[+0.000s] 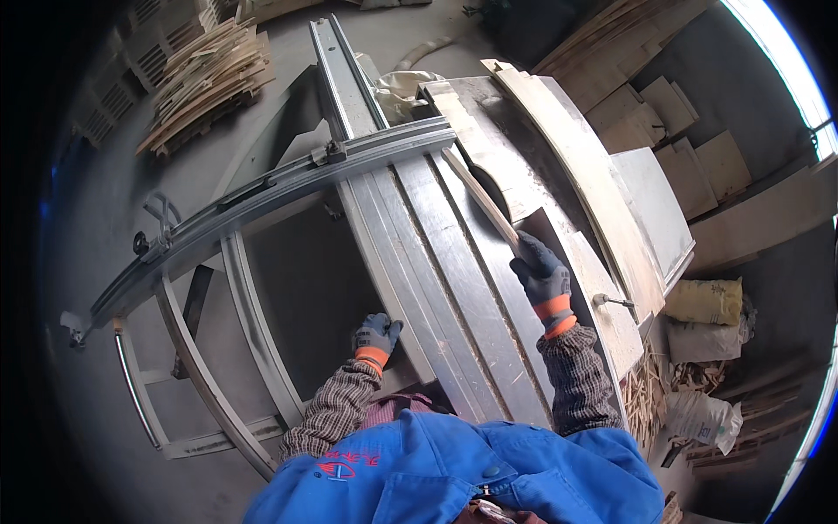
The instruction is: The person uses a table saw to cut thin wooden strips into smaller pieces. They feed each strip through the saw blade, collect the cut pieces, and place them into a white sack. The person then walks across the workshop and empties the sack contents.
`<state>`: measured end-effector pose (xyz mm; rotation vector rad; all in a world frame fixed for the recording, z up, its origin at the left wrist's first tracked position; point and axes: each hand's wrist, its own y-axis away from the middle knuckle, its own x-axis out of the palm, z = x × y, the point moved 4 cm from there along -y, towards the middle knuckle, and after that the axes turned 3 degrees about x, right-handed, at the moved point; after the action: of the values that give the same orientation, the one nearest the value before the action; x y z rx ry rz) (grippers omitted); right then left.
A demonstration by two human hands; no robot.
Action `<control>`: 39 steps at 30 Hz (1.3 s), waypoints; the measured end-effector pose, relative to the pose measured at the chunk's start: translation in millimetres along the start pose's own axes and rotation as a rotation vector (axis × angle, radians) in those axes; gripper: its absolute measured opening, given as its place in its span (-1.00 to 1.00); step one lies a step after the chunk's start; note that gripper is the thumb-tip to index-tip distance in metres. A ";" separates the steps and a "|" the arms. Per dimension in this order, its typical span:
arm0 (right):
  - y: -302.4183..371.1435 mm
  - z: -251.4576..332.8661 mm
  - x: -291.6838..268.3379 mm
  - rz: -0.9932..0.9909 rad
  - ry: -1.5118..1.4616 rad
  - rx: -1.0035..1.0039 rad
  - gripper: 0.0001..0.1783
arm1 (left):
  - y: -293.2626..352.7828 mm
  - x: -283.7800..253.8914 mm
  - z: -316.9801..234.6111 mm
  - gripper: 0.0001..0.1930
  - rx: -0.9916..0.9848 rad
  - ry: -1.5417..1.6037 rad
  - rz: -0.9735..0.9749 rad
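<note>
My right hand (543,278), in a grey glove with an orange cuff, is closed round the near end of a narrow wooden strip (478,194). That strip lies lengthwise on the metal table of a sliding table saw (436,253), its far end close to the crosswise metal fence (288,179). Beside the strip, on its right, a dark curved shape shows; I cannot tell whether it is the blade. My left hand (375,339), gloved alike, has its fingers curled at the left edge of the sliding table, partly hidden from view.
A long board (567,148) lies along the saw's right side. An open metal frame (236,297) extends left below the fence. Stacked wood strips (209,79) stand on the floor at the far left. Sacks (705,319) and wood offcuts (644,393) are at the right.
</note>
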<state>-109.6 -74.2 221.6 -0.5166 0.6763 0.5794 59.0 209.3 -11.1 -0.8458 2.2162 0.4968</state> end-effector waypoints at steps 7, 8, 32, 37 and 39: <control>-302.5 16.4 124.7 0.157 0.530 -0.026 -0.51 | 7.0 65.0 49.3 -0.59 0.022 0.051 0.078; -339.8 24.9 152.7 0.211 0.640 0.006 -0.53 | 8.5 60.1 46.5 -0.59 0.008 0.076 0.115; -506.0 60.4 397.6 0.835 1.131 -0.310 -0.59 | -3.7 15.7 20.5 -0.58 0.116 0.145 0.196; -444.8 21.0 440.0 0.948 1.570 -0.418 -0.61 | 9.9 32.6 28.9 -0.57 0.180 0.143 0.136; -439.4 -31.2 448.7 0.893 1.428 -0.344 -0.61 | 14.2 32.9 31.8 -0.57 0.212 0.157 0.113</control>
<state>445.1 -266.8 -3.1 -0.9417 2.2542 1.1539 46.6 223.2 -55.2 -0.6697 2.4193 0.2483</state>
